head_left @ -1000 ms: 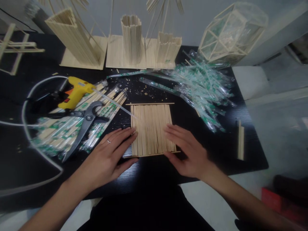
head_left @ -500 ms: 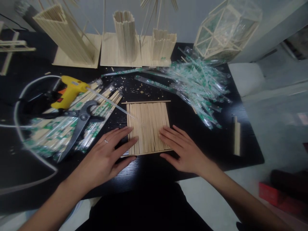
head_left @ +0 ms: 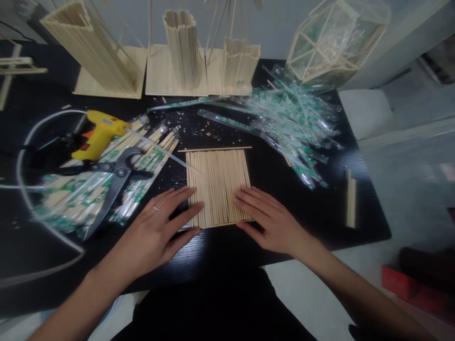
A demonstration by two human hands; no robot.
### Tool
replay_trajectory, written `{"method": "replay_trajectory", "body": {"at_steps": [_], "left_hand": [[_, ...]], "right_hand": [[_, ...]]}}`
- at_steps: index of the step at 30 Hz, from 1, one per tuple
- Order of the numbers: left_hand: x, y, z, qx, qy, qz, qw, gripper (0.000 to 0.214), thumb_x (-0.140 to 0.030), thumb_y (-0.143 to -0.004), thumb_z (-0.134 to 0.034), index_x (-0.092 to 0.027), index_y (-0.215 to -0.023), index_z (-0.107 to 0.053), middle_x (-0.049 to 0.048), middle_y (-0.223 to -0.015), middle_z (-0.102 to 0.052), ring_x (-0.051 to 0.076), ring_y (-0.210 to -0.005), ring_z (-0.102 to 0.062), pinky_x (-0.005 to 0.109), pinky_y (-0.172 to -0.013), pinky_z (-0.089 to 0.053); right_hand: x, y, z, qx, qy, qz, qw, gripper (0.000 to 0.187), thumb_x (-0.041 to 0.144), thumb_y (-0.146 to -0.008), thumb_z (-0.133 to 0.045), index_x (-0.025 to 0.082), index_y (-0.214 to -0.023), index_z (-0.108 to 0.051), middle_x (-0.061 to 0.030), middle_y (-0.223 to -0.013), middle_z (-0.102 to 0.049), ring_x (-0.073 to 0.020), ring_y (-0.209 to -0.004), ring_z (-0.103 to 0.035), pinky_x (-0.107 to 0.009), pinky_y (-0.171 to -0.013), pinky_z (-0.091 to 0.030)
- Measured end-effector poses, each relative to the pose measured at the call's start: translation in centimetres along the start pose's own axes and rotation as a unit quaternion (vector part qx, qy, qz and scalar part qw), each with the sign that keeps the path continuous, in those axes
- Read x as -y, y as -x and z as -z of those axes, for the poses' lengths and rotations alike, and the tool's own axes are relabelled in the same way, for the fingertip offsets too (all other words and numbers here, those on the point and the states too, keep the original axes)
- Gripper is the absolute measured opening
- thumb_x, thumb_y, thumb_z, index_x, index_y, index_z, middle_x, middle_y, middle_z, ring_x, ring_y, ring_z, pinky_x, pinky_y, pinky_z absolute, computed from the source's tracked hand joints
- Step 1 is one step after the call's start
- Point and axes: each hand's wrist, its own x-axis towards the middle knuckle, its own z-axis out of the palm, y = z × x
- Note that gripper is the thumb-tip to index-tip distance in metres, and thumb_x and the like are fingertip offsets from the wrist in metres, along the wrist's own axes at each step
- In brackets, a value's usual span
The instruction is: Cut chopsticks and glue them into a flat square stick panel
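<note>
A flat panel of wooden sticks (head_left: 216,180), laid side by side, rests on the black table in front of me. One stick (head_left: 216,149) runs crosswise along its far end, and another lies along its near end, partly behind my fingers. My left hand (head_left: 159,225), with a ring on one finger, lies flat with fingertips on the panel's left edge and the thumb by the near stick. On the right edge rest the outstretched fingers of my right hand (head_left: 266,218), its thumb at the near right corner. Neither hand grips anything.
At left, a yellow glue gun (head_left: 101,135) and dark cutters (head_left: 117,175) lie on wrapped chopsticks (head_left: 135,194). Torn wrappers (head_left: 295,118) are heaped at back right. Stick-built towers (head_left: 183,52) stand behind. Two loose sticks (head_left: 351,201) lie far right.
The view has shifted very slightly. Both hands stay in the same place on the panel, and nothing on the table has visibly moved.
</note>
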Motion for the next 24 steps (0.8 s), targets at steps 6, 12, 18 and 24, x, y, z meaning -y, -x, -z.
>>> {"method": "replay_trajectory", "body": {"at_steps": [6, 12, 18, 24], "left_hand": [[-0.04, 0.02, -0.02, 0.0, 0.002, -0.001, 1.0, 0.041, -0.033, -0.101, -0.065, -0.019, -0.14, -0.062, 0.0178, -0.153, -0.053, 0.035, -0.139, -0.055, 0.061, -0.114, -0.05], [-0.08, -0.06, 0.13, -0.006, 0.004, -0.005, 1.0, 0.041, -0.032, -0.1, -0.066, -0.017, -0.139, -0.063, 0.0184, -0.152, -0.053, 0.035, -0.139, -0.055, 0.061, -0.113, -0.051], [-0.08, -0.12, 0.08, 0.0, -0.001, -0.008, 1.0, 0.04, -0.031, -0.1, -0.066, -0.015, -0.137, -0.063, 0.0196, -0.152, -0.052, 0.035, -0.139, -0.055, 0.06, -0.115, -0.049], [0.04, 0.08, -0.11, 0.001, 0.0, -0.001, 1.0, 0.041, -0.032, -0.101, -0.066, -0.018, -0.139, -0.063, 0.0179, -0.154, -0.051, 0.034, -0.141, -0.053, 0.059, -0.116, -0.049]], "right_hand": [[0.02, -0.11, 0.06, 0.0, -0.003, -0.001, 1.0, 0.061, 0.025, -0.1, -0.069, 0.014, -0.156, -0.048, -0.0137, -0.152, -0.059, -0.0254, -0.15, -0.047, -0.051, -0.124, -0.045], [0.05, -0.26, 0.16, -0.003, -0.005, 0.0, 1.0, 0.062, 0.024, -0.101, -0.067, 0.017, -0.158, -0.046, -0.0134, -0.151, -0.06, -0.0263, -0.149, -0.049, -0.052, -0.122, -0.047], [0.07, -0.11, 0.06, 0.005, -0.004, -0.005, 1.0, 0.057, 0.024, -0.1, -0.068, 0.014, -0.153, -0.05, -0.0146, -0.153, -0.058, -0.0266, -0.15, -0.047, -0.052, -0.123, -0.047], [0.16, -0.21, 0.14, 0.0, -0.002, -0.005, 1.0, 0.055, 0.024, -0.101, -0.067, 0.016, -0.153, -0.052, -0.0142, -0.152, -0.059, -0.0272, -0.149, -0.049, -0.053, -0.12, -0.049]]}}
